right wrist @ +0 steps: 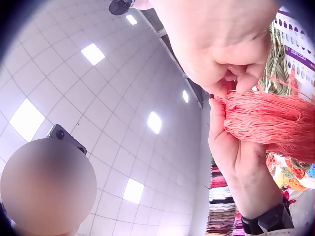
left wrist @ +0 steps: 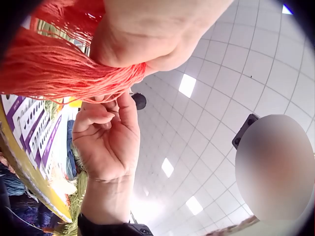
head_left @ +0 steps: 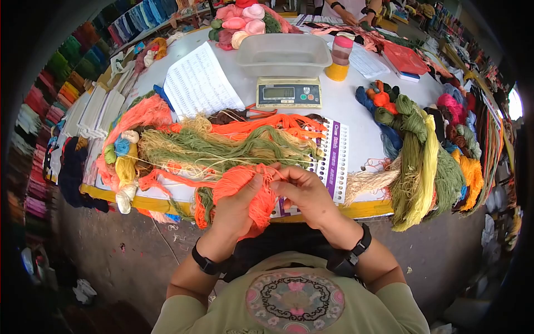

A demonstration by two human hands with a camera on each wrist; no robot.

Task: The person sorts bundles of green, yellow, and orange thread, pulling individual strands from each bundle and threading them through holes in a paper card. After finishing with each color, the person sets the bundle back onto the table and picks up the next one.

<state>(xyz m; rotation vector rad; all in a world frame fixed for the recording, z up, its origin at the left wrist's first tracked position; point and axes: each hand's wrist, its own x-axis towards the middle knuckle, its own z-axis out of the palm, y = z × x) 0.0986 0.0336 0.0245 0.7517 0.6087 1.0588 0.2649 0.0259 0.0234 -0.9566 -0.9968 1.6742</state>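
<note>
A thick skein of coral embroidery thread (head_left: 245, 186) hangs bunched over the table's near edge. My left hand (head_left: 236, 209) grips it from the near side, thumb lying on the strands. At the skein's top end, my right hand (head_left: 311, 195) pinches a few strands between curled fingers and thumb. In the left wrist view the coral strands (left wrist: 64, 69) gather into a narrow end between both hands. The right wrist view has the right hand (right wrist: 221, 44) above the left hand (right wrist: 243, 155), their fingertips meeting at this end.
Green and beige thread (head_left: 222, 147) lies just beyond the hands, beside a purple-and-white punched thread card (head_left: 334, 161). Farther back stand a digital scale (head_left: 289, 92) with a plastic tub (head_left: 283, 55) and a written sheet (head_left: 200, 83). Green and yellow skeins (head_left: 425, 167) hang over the right edge.
</note>
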